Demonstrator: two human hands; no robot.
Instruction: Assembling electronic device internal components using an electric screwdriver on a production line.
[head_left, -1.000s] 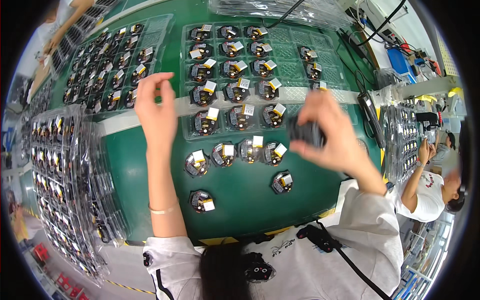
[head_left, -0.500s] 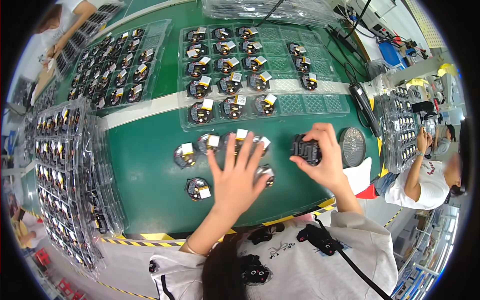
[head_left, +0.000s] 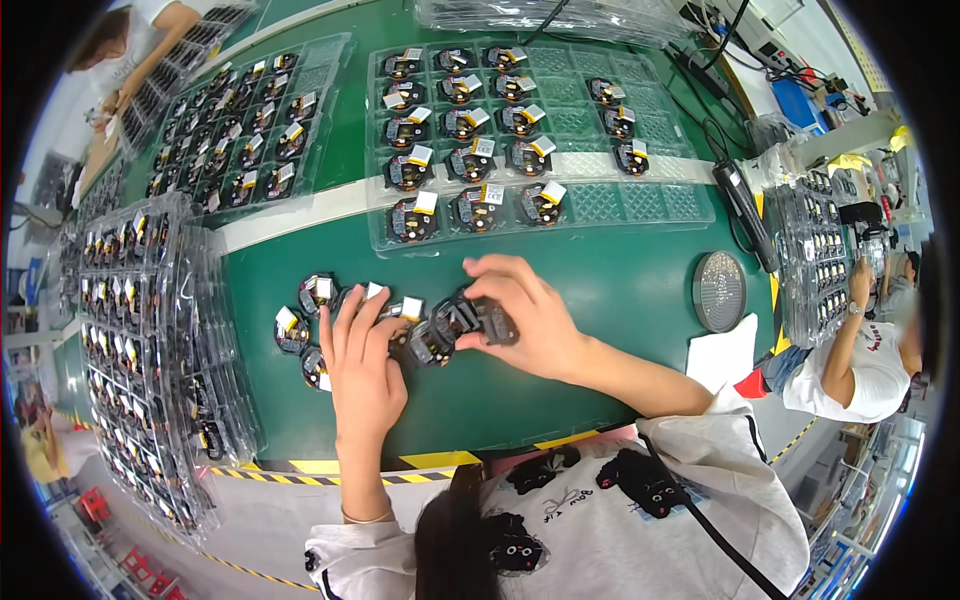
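So, twelve o'clock's clear plastic tray [head_left: 640,204] sat part-filled.
Right hand [head_left: 538,338] clutched a round black module [head_left: 498,322]; left hand [head_left: 364,385] half-covered loose ones [head_left: 318,290], grip unclear.

Left of the round dish [head_left: 719,292], bare green table [head_left: 630,300] leaves a passage as far as the right hand [head_left: 538,325]. Beyond the dish, the clear tray [head_left: 655,205] and a black bar [head_left: 743,212] obstruct; on its near side, a white sheet [head_left: 722,357] lies in the way.
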